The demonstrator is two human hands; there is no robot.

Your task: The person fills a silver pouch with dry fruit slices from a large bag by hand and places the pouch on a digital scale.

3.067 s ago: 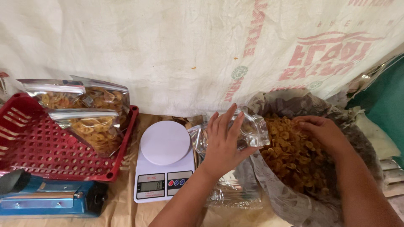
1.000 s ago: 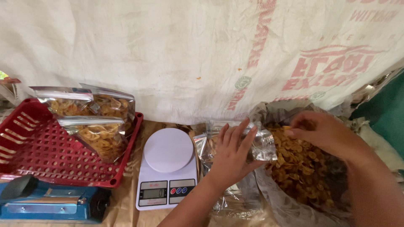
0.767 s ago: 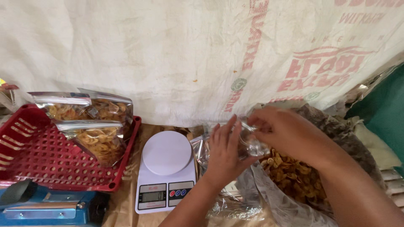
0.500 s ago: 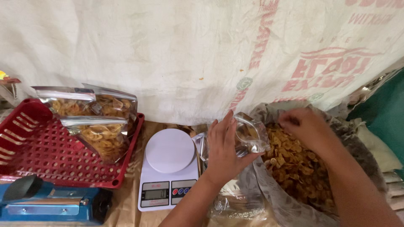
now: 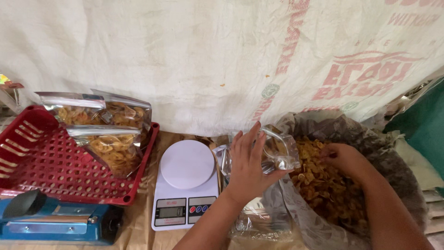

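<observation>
1. Now we see a big sack [image 5: 397, 162] full of yellow chips [image 5: 323, 185], and our right hand [image 5: 344, 159] is down in them, fingers curled on some.
2. A red basket [image 5: 41, 171] holds filled chip bags [image 5: 108, 134].
3. A white scale [image 5: 185, 183] sits between basket and sack.
4. Our left hand [image 5: 247, 164] grips a small clear bag [image 5: 277, 153] tight, just beside the sack.

Beside the clear pouch [image 5: 277, 153] in the left hand [image 5: 247, 166] sits a white scale [image 5: 186, 185]. Golden-yellow chips [image 5: 323, 185] lie under the right hand [image 5: 344, 159]. Farther left, a perforated red tray [image 5: 41, 162].
</observation>
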